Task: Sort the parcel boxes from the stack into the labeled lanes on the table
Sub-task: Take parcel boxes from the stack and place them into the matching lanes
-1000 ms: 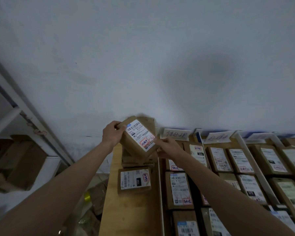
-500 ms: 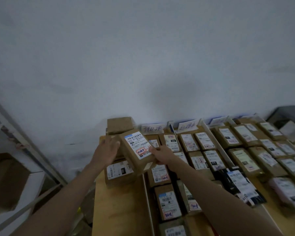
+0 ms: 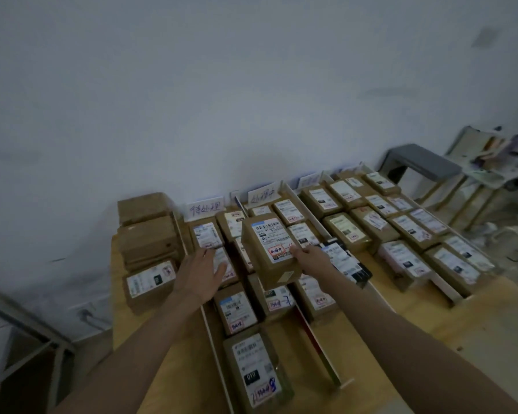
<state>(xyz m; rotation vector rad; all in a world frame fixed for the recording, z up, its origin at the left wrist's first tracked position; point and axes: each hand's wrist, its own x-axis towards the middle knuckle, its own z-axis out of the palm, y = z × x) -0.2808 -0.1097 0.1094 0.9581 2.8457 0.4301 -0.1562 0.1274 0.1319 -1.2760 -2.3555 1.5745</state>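
My right hand grips a brown parcel box with a white shipping label and a red stamp, holding it tilted above the second lane of boxes. My left hand hovers flat and free to the left of that box, fingers spread, over the first lane. The stack of brown boxes stands at the table's far left, with one labelled box in front of it. Handwritten lane cards stand along the wall behind the lanes.
Lanes split by white dividers hold several labelled boxes across the wooden table. A grey stool and a cluttered rack stand at the far right. A metal shelf frame is at the lower left.
The box has moved right from the stack to over the second lane. My left hand has let go of it and now hovers flat. The view has swung right.
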